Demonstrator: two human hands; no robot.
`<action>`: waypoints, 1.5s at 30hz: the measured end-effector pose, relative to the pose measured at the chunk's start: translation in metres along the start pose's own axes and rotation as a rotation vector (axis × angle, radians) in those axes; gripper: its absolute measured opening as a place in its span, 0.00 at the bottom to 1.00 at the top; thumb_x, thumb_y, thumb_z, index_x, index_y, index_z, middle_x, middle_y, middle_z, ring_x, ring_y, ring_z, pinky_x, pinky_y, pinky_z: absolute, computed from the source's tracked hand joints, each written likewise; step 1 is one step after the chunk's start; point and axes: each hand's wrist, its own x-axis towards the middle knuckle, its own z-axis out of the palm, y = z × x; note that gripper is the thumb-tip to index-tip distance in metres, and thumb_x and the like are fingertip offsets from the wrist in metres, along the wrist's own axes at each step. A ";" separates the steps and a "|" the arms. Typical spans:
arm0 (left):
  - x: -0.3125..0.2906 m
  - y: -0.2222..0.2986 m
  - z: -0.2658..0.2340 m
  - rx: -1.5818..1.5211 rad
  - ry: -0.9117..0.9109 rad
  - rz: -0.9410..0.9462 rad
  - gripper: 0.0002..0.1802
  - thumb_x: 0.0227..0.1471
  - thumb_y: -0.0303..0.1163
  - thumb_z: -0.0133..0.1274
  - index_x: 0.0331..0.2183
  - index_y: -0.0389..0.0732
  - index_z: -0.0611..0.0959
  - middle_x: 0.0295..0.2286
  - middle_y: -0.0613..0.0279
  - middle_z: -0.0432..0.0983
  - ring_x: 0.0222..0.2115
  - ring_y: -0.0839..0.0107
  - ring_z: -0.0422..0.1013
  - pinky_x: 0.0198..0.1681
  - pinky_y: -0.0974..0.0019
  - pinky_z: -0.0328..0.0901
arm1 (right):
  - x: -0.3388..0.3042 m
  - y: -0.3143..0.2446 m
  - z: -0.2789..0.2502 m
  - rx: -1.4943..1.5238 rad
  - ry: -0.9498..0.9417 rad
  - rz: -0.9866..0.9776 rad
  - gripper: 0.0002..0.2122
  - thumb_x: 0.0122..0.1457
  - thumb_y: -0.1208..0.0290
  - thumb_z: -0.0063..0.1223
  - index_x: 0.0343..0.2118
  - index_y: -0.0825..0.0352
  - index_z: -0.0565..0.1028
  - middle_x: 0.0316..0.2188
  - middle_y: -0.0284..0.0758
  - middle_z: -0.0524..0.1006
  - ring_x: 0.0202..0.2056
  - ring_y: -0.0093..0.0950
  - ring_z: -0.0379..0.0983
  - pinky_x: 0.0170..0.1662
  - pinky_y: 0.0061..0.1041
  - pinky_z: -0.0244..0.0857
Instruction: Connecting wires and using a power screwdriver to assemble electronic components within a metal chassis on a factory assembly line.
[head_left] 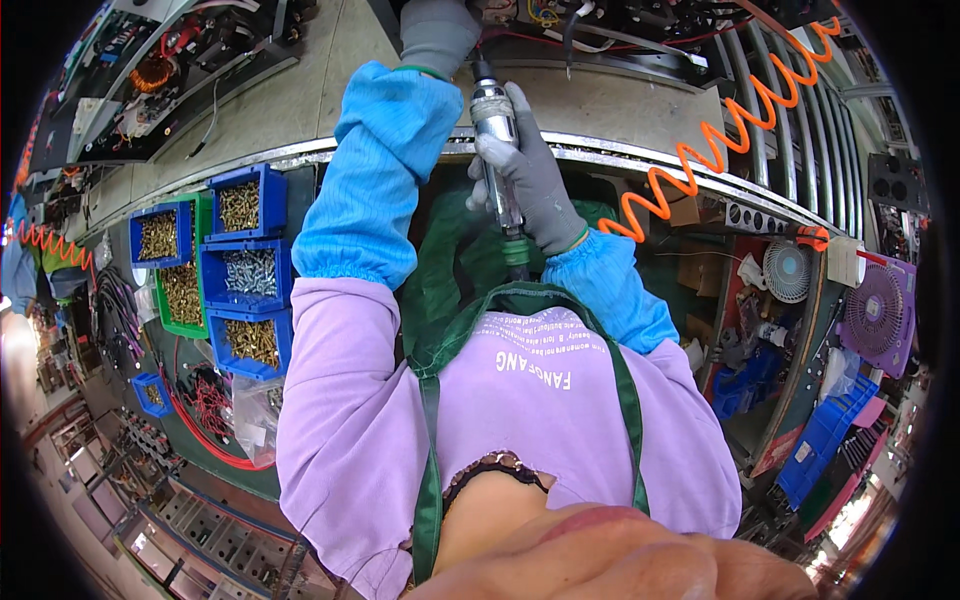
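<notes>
My right hand point(535, 180), in a grey glove, is wrapped round a silver air screwdriver point(493, 112). The tool's dark tip points away from me, toward the frame of an electrical unit point(640, 60) at the far edge. Right beside that tip is my left hand point(438, 38), also gloved in grey. Its back shows, but the fingers are hidden, so what it touches there cannot be made out. Blue sleeve covers run over both forearms.
On the left, blue bins point(247, 275) and a green tray point(182, 300) hold screws. Another wired unit point(160, 75) stands far left. An orange coiled hose point(715, 140) crosses the right side, above a purple fan point(878, 318). A metal rail point(590, 155) edges the workbench.
</notes>
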 end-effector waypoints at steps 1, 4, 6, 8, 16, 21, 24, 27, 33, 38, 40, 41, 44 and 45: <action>0.000 -0.001 -0.002 0.019 -0.011 -0.027 0.16 0.40 0.32 0.52 0.36 0.43 0.77 0.35 0.50 0.73 0.35 0.52 0.71 0.37 0.54 0.67 | -0.001 0.000 0.001 -0.024 -0.006 0.006 0.36 0.55 0.69 0.48 0.63 0.53 0.41 0.24 0.39 0.69 0.16 0.25 0.70 0.21 0.27 0.70; -0.001 -0.011 -0.007 -0.144 0.011 -0.043 0.17 0.40 0.32 0.52 0.37 0.43 0.77 0.36 0.50 0.73 0.35 0.51 0.71 0.38 0.54 0.67 | 0.000 -0.004 0.002 -0.044 -0.017 0.019 0.36 0.55 0.68 0.48 0.63 0.54 0.41 0.24 0.39 0.69 0.16 0.26 0.70 0.21 0.27 0.70; -0.004 -0.013 -0.009 -0.331 0.047 -0.027 0.17 0.41 0.32 0.51 0.38 0.43 0.77 0.37 0.49 0.74 0.35 0.51 0.71 0.39 0.54 0.67 | 0.000 -0.009 0.000 -0.028 -0.021 0.061 0.36 0.56 0.66 0.48 0.63 0.55 0.39 0.24 0.39 0.69 0.17 0.26 0.70 0.21 0.28 0.70; -0.007 -0.009 -0.020 -0.085 -0.004 -0.017 0.18 0.42 0.32 0.51 0.39 0.43 0.77 0.37 0.47 0.74 0.36 0.50 0.71 0.39 0.54 0.66 | 0.000 -0.008 0.002 -0.025 -0.031 0.058 0.36 0.57 0.65 0.48 0.63 0.55 0.39 0.24 0.39 0.69 0.17 0.26 0.70 0.21 0.28 0.71; -0.091 -0.033 0.008 -0.385 -0.001 -0.405 0.13 0.48 0.42 0.51 0.36 0.50 0.80 0.31 0.52 0.77 0.32 0.53 0.73 0.37 0.55 0.67 | -0.004 -0.009 -0.006 -0.058 -0.030 0.038 0.38 0.56 0.65 0.49 0.63 0.57 0.37 0.24 0.40 0.69 0.15 0.26 0.69 0.19 0.27 0.69; -0.119 -0.045 0.051 -0.044 -0.144 -0.230 0.11 0.47 0.39 0.52 0.35 0.52 0.82 0.34 0.52 0.75 0.36 0.52 0.71 0.38 0.54 0.67 | -0.028 -0.004 -0.025 -0.096 -0.141 0.076 0.38 0.53 0.64 0.47 0.63 0.55 0.40 0.26 0.40 0.70 0.18 0.26 0.70 0.22 0.25 0.70; -0.115 -0.052 0.059 0.121 -0.218 -0.191 0.14 0.47 0.42 0.51 0.36 0.48 0.81 0.38 0.50 0.73 0.35 0.49 0.70 0.38 0.52 0.66 | -0.036 0.000 -0.031 -0.094 -0.114 0.140 0.39 0.51 0.67 0.49 0.63 0.56 0.40 0.26 0.39 0.69 0.18 0.25 0.70 0.22 0.23 0.69; -0.108 -0.050 0.057 0.166 -0.306 -0.246 0.13 0.49 0.42 0.50 0.36 0.48 0.81 0.34 0.49 0.74 0.33 0.47 0.70 0.38 0.51 0.66 | -0.039 0.010 -0.047 -0.040 -0.138 0.172 0.41 0.49 0.68 0.51 0.63 0.56 0.39 0.27 0.39 0.69 0.18 0.23 0.70 0.22 0.22 0.68; -0.101 -0.014 0.010 -1.157 -0.208 -1.026 0.16 0.54 0.45 0.50 0.30 0.40 0.77 0.18 0.59 0.74 0.15 0.74 0.67 0.20 0.71 0.64 | -0.048 0.004 -0.056 -0.117 -0.103 0.201 0.43 0.44 0.75 0.52 0.63 0.57 0.42 0.40 0.44 0.68 0.18 0.23 0.68 0.23 0.23 0.68; -0.096 -0.004 0.004 -1.249 -0.179 -1.131 0.17 0.54 0.45 0.51 0.30 0.39 0.75 0.18 0.66 0.72 0.13 0.82 0.62 0.16 0.79 0.59 | -0.050 0.002 -0.052 -0.106 -0.100 0.204 0.44 0.44 0.76 0.54 0.63 0.57 0.42 0.44 0.44 0.65 0.18 0.23 0.68 0.23 0.23 0.68; -0.101 -0.008 0.008 -1.219 -0.181 -0.939 0.16 0.54 0.44 0.50 0.29 0.39 0.75 0.17 0.66 0.72 0.13 0.83 0.61 0.16 0.79 0.57 | -0.051 0.001 -0.052 -0.087 -0.136 0.169 0.43 0.44 0.75 0.53 0.63 0.57 0.43 0.41 0.43 0.67 0.17 0.23 0.67 0.23 0.23 0.68; -0.100 -0.006 0.007 -1.220 -0.184 -0.939 0.16 0.54 0.44 0.50 0.29 0.39 0.75 0.17 0.66 0.72 0.13 0.83 0.61 0.16 0.79 0.57 | -0.051 0.002 -0.053 -0.086 -0.133 0.169 0.43 0.44 0.75 0.53 0.63 0.57 0.43 0.41 0.43 0.67 0.17 0.23 0.67 0.23 0.23 0.68; -0.096 -0.003 0.003 -1.262 -0.209 -1.049 0.16 0.55 0.44 0.50 0.29 0.40 0.75 0.17 0.67 0.71 0.13 0.83 0.61 0.16 0.79 0.58 | -0.050 0.003 -0.056 -0.201 -0.136 0.175 0.43 0.43 0.75 0.52 0.63 0.57 0.43 0.35 0.41 0.68 0.17 0.23 0.67 0.23 0.23 0.68; -0.097 -0.006 0.006 -1.257 -0.226 -1.032 0.16 0.55 0.44 0.50 0.29 0.40 0.75 0.18 0.67 0.71 0.14 0.83 0.62 0.17 0.80 0.59 | -0.051 0.000 -0.055 -0.145 -0.140 0.187 0.43 0.43 0.75 0.52 0.63 0.57 0.43 0.33 0.41 0.69 0.17 0.23 0.67 0.23 0.23 0.69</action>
